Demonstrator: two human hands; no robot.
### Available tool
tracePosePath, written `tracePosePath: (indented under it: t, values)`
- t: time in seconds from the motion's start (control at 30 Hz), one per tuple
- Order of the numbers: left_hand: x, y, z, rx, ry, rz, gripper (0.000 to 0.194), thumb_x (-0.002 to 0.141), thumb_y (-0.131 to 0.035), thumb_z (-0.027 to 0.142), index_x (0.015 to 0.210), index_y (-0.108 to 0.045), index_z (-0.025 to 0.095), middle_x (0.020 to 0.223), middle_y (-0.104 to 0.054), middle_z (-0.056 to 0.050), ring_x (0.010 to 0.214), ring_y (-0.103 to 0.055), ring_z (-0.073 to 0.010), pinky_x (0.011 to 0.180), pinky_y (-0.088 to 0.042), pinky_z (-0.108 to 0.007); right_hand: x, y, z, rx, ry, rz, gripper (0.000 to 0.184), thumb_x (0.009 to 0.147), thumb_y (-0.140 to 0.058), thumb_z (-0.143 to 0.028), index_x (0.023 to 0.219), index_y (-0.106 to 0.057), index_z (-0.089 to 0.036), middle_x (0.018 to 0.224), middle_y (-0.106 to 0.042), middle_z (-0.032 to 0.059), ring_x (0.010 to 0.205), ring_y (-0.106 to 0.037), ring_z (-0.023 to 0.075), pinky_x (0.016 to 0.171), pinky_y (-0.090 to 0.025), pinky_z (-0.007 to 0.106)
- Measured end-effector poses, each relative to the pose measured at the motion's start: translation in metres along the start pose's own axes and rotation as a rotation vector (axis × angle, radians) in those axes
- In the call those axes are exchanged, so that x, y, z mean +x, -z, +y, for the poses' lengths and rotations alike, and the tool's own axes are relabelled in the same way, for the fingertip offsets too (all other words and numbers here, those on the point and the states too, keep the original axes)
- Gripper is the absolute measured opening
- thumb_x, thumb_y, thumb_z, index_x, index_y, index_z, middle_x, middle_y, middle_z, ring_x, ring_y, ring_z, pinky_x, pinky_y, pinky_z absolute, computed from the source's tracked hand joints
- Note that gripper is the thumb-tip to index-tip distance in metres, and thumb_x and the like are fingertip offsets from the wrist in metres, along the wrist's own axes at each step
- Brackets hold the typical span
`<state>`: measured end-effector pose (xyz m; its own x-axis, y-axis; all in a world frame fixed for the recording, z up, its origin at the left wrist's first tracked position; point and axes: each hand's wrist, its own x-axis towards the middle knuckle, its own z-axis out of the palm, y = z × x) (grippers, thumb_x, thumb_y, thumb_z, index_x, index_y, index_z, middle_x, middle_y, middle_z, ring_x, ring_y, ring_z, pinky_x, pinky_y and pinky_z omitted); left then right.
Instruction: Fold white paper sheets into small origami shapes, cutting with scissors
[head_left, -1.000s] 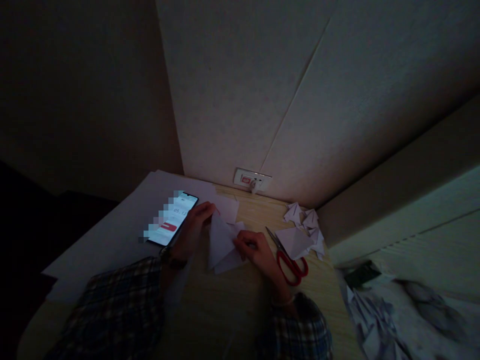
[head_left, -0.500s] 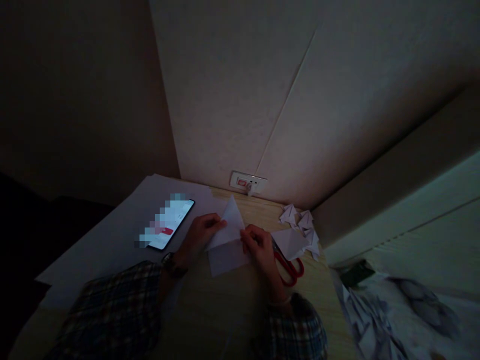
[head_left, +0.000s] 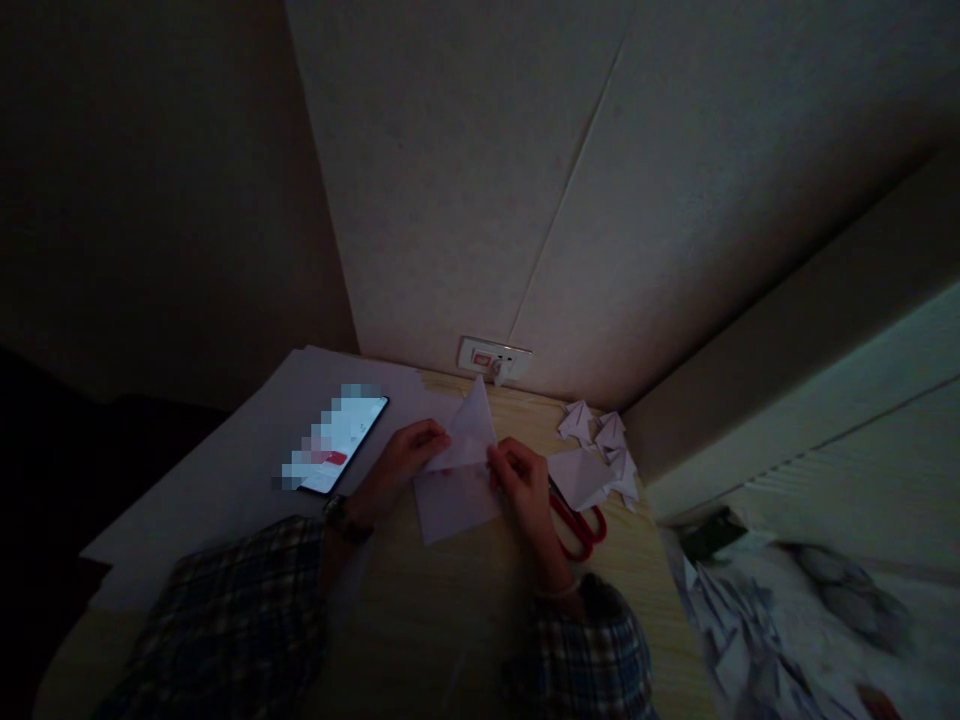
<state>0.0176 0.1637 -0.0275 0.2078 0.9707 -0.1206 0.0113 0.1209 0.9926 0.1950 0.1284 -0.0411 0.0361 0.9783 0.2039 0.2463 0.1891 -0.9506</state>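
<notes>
Between my hands is a folded piece of white paper, its pointed end toward the wall socket. My left hand pinches its left side. On the right side, my right hand grips the edge between thumb and fingers. Below its straight lower edge lies a flat square-cornered paper part; I cannot tell whether it belongs to the same sheet. Right of my right hand are red-handled scissors, their blades mostly hidden. A folded paper piece partly covers them.
A lit phone lies on large white sheets at the left. Several small folded paper shapes sit at the table's back right corner. A wall socket holds a plug. More folded paper lies beyond the right edge.
The paper's point has swung up toward the wall, with a straight lower edge now facing me. My left hand has shifted down to its left side; my right hand holds the right edge.
</notes>
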Motion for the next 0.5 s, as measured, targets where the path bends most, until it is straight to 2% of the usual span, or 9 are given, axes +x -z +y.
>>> tracePosePath:
  t: [0.1, 0.2, 0.3, 0.5]
  values:
    - [-0.0009, -0.0007, 0.0008, -0.036, 0.045, -0.041, 0.026, 0.069, -0.065, 0.041, 0.067, -0.052, 0.019, 0.060, -0.050, 0.007, 0.049, -0.046, -0.0105, 0.047, -0.036, -0.022, -0.0003, -0.0019, -0.0008, -0.012, 0.004, -0.006, 0.037, 0.088, -0.054, -0.038, 0.055, -0.048, -0.022, 0.049, -0.046, -0.0050, 0.048, -0.043, 0.0122, 0.051, -0.032, 0.026]
    - [-0.0023, -0.0012, 0.0023, -0.032, 0.055, -0.001, 0.027, 0.068, -0.065, 0.042, 0.068, -0.052, 0.019, 0.062, -0.046, 0.007, 0.053, -0.043, -0.0101, 0.044, -0.030, -0.020, -0.0008, -0.0029, -0.0014, -0.018, 0.008, -0.004, 0.038, 0.088, -0.053, -0.038, 0.055, -0.048, -0.021, 0.049, -0.047, -0.0049, 0.049, -0.043, 0.0121, 0.051, -0.032, 0.026]
    - [-0.0030, -0.0015, 0.0043, -0.030, 0.066, 0.002, 0.028, 0.068, -0.065, 0.043, 0.067, -0.051, 0.019, 0.063, -0.045, 0.006, 0.058, -0.044, -0.0108, 0.046, -0.031, -0.019, -0.0008, -0.0025, -0.0005, -0.030, 0.001, 0.018, 0.037, 0.089, -0.053, -0.039, 0.056, -0.049, -0.021, 0.049, -0.047, -0.0054, 0.049, -0.043, 0.0118, 0.050, -0.032, 0.026]
    - [0.0038, 0.0008, -0.0024, -0.038, 0.042, -0.035, 0.028, 0.064, -0.065, 0.043, 0.068, -0.052, 0.019, 0.058, -0.049, 0.007, 0.052, -0.043, -0.0098, 0.048, -0.032, -0.021, -0.0012, -0.0014, 0.0012, -0.043, 0.026, 0.054, 0.037, 0.089, -0.053, -0.039, 0.057, -0.049, -0.021, 0.050, -0.048, -0.0046, 0.049, -0.044, 0.0129, 0.051, -0.032, 0.027]
